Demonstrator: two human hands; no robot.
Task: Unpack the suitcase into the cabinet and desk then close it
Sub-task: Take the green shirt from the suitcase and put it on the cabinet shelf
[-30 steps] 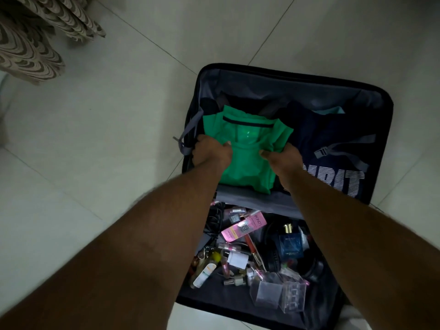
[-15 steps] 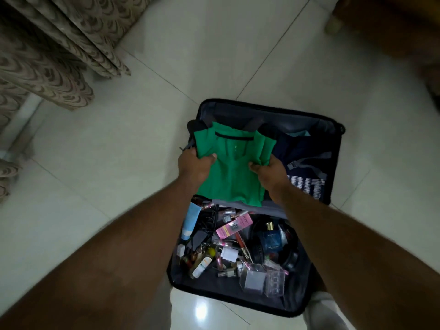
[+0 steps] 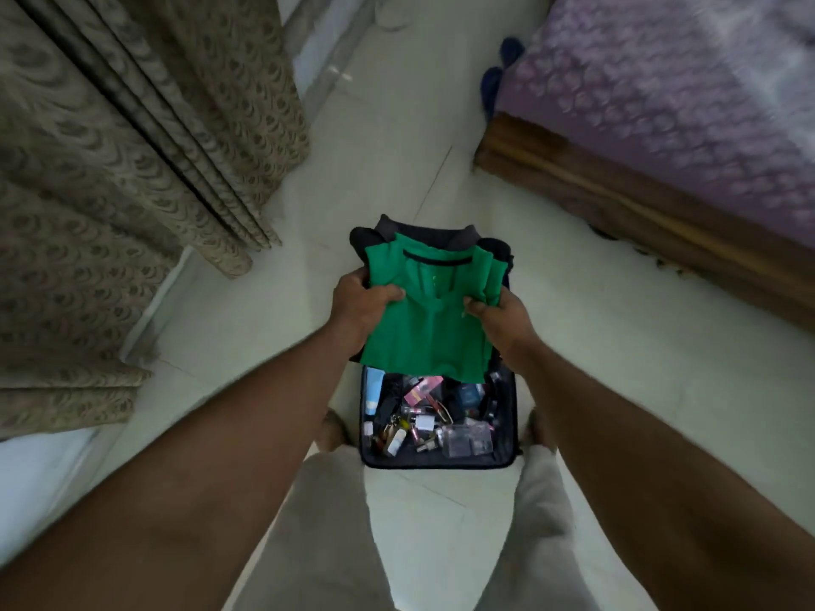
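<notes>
Both hands clutch a folded pile of clothes: the left hand (image 3: 359,302) grips its left edge and the right hand (image 3: 500,317) grips its right edge, thumbs pressed onto the green shirt (image 3: 430,319) on top. Darker garments (image 3: 388,229) show beneath the green one at the far end of the pile. The pile is held in the air above the suitcase (image 3: 507,452), which lies open on the pale tiled floor (image 3: 617,346) between the person's feet. Only the near half of the suitcase is visible, below the pile; it is littered with small toiletries, among them a blue tube (image 3: 374,385) at its left wall, a pink box (image 3: 423,388) and clear plastic cases (image 3: 467,438) toward its near right corner. Left of the suitcase hangs a patterned beige curtain (image 3: 132,169). To the right of the suitcase, and beyond it, stands a bed (image 3: 573,178) with a wooden frame and a purple cover (image 3: 661,103).
</notes>
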